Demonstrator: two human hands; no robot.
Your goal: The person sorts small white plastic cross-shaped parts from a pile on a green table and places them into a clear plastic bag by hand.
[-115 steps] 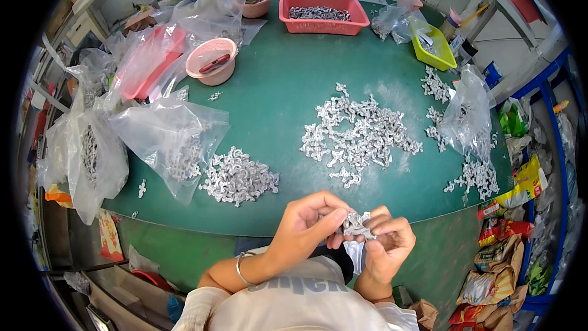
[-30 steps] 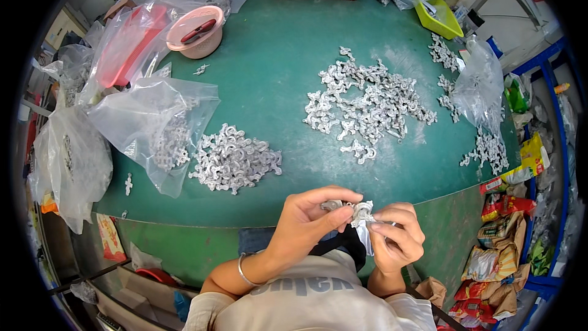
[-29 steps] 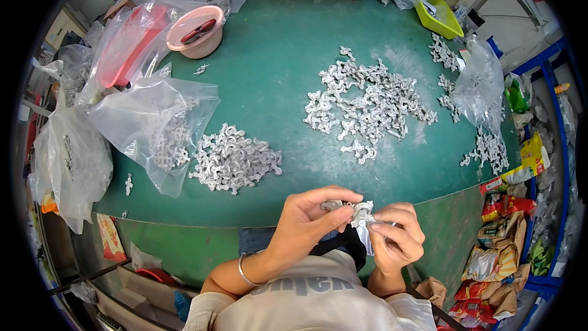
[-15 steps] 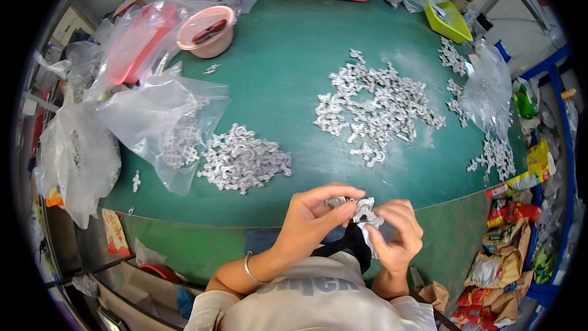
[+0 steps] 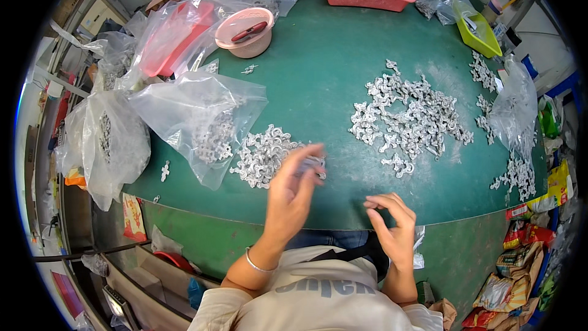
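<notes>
Pile (image 5: 260, 156) — our left hand (image 5: 289, 190) over it, fingers parted, grip blurred, we can't tell | our right hand (image 5: 395, 220) half-curled, seemingly empty | a knock could scatter the pile

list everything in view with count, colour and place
table: one, green, centre
metal parts: many, silver, heaped on table
plastic bags: several, clear, both sides
trays: two, pinkish red, far centre and left
basket: one, yellow-green, far right
bowls: two, pink, far left
tool: one, red, in nearer bowl
packets: several, mixed colours, lower right
shirt: one, pale, bottom centre
bracelet: one, silver, left wrist
left hand: one, bare, at left heap
right hand: one, bare, near table's front edge
</notes>
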